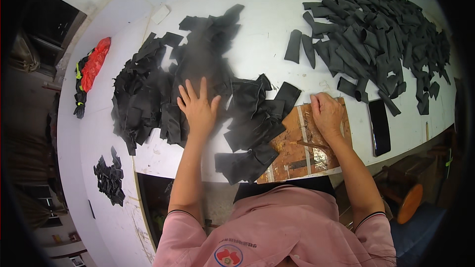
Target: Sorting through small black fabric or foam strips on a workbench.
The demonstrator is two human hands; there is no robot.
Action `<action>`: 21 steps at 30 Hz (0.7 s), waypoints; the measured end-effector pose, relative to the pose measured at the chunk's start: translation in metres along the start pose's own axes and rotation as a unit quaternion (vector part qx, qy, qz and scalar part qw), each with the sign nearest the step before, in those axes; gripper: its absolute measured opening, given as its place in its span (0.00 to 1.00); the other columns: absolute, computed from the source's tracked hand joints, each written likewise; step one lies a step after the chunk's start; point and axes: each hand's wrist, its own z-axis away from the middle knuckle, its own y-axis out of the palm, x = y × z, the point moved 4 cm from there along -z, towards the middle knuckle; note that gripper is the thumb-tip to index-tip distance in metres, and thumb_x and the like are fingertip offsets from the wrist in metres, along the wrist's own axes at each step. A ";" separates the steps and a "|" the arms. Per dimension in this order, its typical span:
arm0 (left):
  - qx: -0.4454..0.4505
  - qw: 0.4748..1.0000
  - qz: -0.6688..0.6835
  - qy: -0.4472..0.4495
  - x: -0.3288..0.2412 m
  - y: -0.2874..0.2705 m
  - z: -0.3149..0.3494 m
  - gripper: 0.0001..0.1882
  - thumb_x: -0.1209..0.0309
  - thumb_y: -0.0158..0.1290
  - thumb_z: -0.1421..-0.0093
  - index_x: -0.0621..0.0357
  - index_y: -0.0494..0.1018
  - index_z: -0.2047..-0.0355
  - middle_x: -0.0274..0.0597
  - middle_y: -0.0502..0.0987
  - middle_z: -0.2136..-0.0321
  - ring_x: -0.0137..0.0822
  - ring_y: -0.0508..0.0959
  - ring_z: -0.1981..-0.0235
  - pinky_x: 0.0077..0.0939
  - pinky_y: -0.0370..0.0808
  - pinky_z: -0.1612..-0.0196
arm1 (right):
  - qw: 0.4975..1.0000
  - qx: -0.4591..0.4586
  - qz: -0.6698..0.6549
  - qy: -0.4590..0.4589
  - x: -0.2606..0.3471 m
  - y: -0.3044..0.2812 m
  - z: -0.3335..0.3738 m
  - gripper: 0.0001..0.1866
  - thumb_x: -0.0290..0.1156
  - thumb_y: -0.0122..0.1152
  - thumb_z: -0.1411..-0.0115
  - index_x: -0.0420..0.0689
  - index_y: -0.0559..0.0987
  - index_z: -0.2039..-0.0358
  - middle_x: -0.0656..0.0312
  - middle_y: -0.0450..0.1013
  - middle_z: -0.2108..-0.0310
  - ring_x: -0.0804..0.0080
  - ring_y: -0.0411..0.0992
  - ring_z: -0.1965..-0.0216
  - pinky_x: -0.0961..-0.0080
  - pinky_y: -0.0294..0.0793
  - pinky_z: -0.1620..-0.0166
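My left hand (199,110) lies spread and open over a loose pile of black fabric pieces (247,113), its fingers on the cloth. A blurred dark patch of the same pieces (203,54) stretches away beyond those fingertips. On the right, my right hand (327,114) is curled closed above a worn wooden board (287,151). Whatever its fingers may hold is hidden. Beside that wrist a thin brown stick (310,144) lies across the board. More black pieces (247,163) overlap the board's left edge.
A large heap of dark tube-shaped fabric pieces (366,44) covers the far right of the white table (267,24). A black phone (379,127) lies right of the board. Farther left are a red plastic bag (96,64) and a small black fabric pile (109,177).
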 end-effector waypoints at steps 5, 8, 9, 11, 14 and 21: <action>-0.007 1.000 0.003 0.008 0.011 -0.008 -0.018 0.31 0.54 0.47 0.47 0.48 0.55 0.44 0.59 0.49 0.44 0.59 0.48 0.43 0.55 0.45 0.46 | 1.000 -0.007 -0.007 -0.003 0.004 -0.003 -0.003 0.11 0.34 0.52 0.47 0.42 0.71 0.81 0.56 0.69 0.81 0.55 0.68 0.79 0.64 0.65 0.76; -0.047 0.997 0.049 0.024 -0.002 -0.034 -0.014 0.31 0.58 0.50 0.49 0.53 0.58 0.47 0.60 0.51 0.46 0.59 0.49 0.43 0.55 0.46 0.47 | 1.000 -0.008 -0.003 -0.001 0.002 -0.001 -0.004 0.11 0.34 0.52 0.47 0.42 0.70 0.82 0.56 0.69 0.81 0.56 0.68 0.79 0.64 0.65 0.76; -0.077 0.993 0.076 0.036 -0.008 -0.044 -0.006 0.31 0.59 0.50 0.50 0.54 0.59 0.47 0.60 0.51 0.46 0.59 0.49 0.43 0.53 0.46 0.46 | 1.000 -0.005 0.001 0.000 -0.001 -0.001 -0.003 0.11 0.34 0.52 0.47 0.42 0.70 0.82 0.56 0.69 0.81 0.56 0.68 0.79 0.64 0.65 0.76; -0.090 0.982 0.154 0.063 -0.022 -0.060 0.022 0.29 0.61 0.49 0.49 0.59 0.60 0.48 0.58 0.54 0.46 0.54 0.53 0.44 0.44 0.48 0.45 | 1.000 -0.003 0.003 0.000 -0.002 -0.001 -0.002 0.11 0.34 0.52 0.47 0.42 0.70 0.82 0.56 0.69 0.81 0.56 0.68 0.79 0.64 0.65 0.76; 0.013 0.974 0.202 0.103 -0.052 -0.080 0.079 0.39 0.47 0.45 0.50 0.59 0.54 0.44 0.59 0.48 0.43 0.57 0.49 0.43 0.47 0.46 0.45 | 1.000 0.002 -0.004 0.001 -0.001 -0.002 -0.001 0.11 0.34 0.52 0.47 0.42 0.70 0.81 0.56 0.69 0.81 0.56 0.68 0.79 0.64 0.65 0.76; 0.148 0.972 0.180 0.024 -0.082 -0.042 0.124 0.38 0.50 0.49 0.50 0.54 0.52 0.43 0.66 0.44 0.44 0.64 0.43 0.43 0.58 0.43 0.48 | 1.000 0.005 -0.016 0.001 0.004 -0.004 -0.002 0.10 0.33 0.52 0.48 0.41 0.70 0.81 0.56 0.69 0.81 0.56 0.68 0.78 0.63 0.64 0.75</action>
